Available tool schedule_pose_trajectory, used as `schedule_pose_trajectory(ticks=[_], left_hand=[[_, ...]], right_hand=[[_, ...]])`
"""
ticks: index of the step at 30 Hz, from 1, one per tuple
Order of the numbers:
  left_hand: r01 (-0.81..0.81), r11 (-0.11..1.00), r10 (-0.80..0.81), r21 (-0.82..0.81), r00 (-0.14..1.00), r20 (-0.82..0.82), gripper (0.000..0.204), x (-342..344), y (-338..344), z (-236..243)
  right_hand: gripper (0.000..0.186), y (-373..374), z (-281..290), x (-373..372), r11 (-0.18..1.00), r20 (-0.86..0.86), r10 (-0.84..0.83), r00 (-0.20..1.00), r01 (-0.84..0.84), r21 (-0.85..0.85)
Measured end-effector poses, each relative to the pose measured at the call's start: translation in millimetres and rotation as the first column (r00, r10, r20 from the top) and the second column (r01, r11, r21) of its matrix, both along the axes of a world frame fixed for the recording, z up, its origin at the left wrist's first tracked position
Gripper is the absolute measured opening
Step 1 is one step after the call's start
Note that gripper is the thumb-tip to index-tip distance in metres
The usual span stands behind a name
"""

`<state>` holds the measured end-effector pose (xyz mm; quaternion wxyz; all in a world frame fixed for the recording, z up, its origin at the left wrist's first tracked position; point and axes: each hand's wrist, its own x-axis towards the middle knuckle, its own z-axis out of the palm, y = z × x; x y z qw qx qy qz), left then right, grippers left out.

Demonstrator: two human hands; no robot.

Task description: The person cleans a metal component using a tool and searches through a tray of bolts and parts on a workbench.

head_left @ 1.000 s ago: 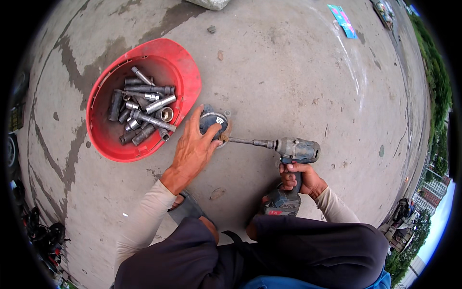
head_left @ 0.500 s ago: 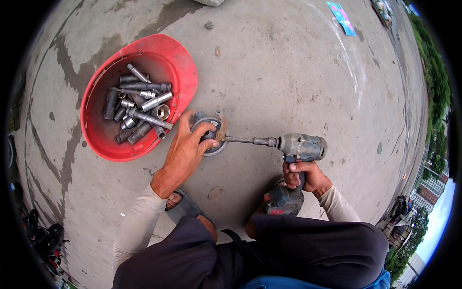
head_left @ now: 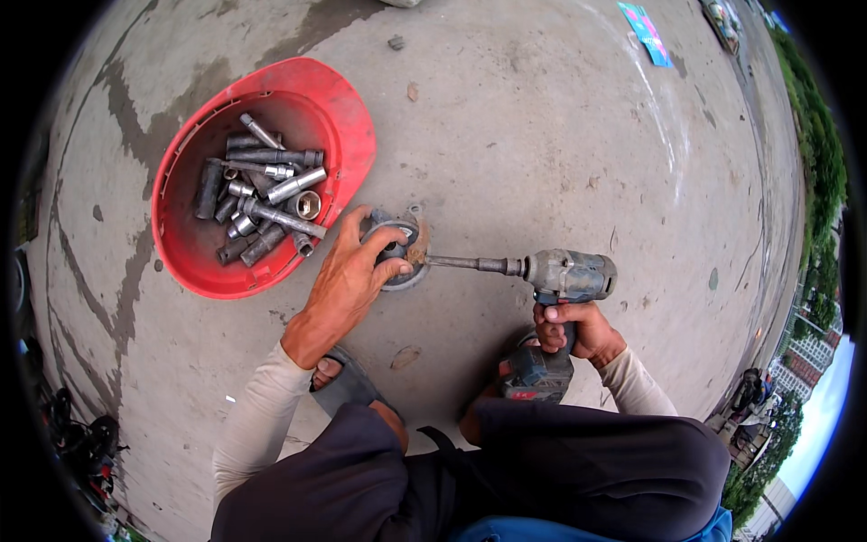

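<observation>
My left hand [head_left: 352, 275] grips a round, dirty metal part [head_left: 400, 278] on the ground, fingers curled over its top and thumb at its near side, partly hiding it. A long extension with a socket runs from an impact wrench [head_left: 569, 273] to the rusty right side of that part; whether its tip is seated I cannot make out. My right hand [head_left: 582, 330] is wrapped round the wrench's handle, with the battery [head_left: 537, 372] low beside my foot. Left of the part, a red hard hat [head_left: 339, 108] lies upturned, filled with several silver and dark sockets [head_left: 296, 185].
Grey, stained concrete [head_left: 506, 135] surrounds me. A blue-and-pink packet [head_left: 646, 34] lies at upper right, a stone [head_left: 399, 3] at the far top. Dark clutter, perhaps motorbikes, sits at the lower-left rim [head_left: 81, 434]; more clutter [head_left: 751, 406] lies at the right, before trees and buildings.
Since a second ago my left hand has shifted leftward, uncovering more of the part's rim and rusty side. The wrench and my right hand have moved slightly to the right.
</observation>
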<state>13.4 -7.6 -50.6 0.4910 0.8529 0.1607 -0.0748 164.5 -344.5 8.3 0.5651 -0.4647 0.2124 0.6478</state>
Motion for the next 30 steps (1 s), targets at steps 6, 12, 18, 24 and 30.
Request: schedule_pose_trajectory(ticks=[6, 12, 18, 24, 30], left_hand=[[0.009, 1.0, -0.009, 0.008, 1.0, 0.004, 0.036, -1.2, 0.4, -0.9], [0.003, 1.0, -0.003, -0.026, 1.0, -0.021, 0.035, -0.8, 0.3, 3.9], [0.03, 1.0, -0.03, -0.001, 0.999, -0.02, 0.037, -1.9, 1.7, 4.5], [0.053, 0.999, -0.053, 0.002, 0.998, -0.041, 0.039, -3.9, 3.8, 3.8], [0.069, 0.998, -0.07, -0.01, 0.997, -0.035, 0.046, -4.8, 4.8, 4.0]], right_hand=[[0.02, -0.8, -0.6, 0.0, 1.0, 0.018, 0.01, 1.0, -0.01, 0.007], [0.019, -0.7, 0.7, 0.0, 1.0, 0.034, 0.01, 0.999, -0.011, 0.003], [0.017, -2.7, -1.0, -1.3, 1.0, 0.038, 0.008, 0.999, -0.009, 0.015], [0.017, -2.9, 0.4, -3.0, 1.0, 0.048, 0.008, 0.999, -0.008, -0.005], [0.017, -6.3, -3.2, -3.8, 1.0, 0.019, 0.0, 1.0, 0.0, 0.021]])
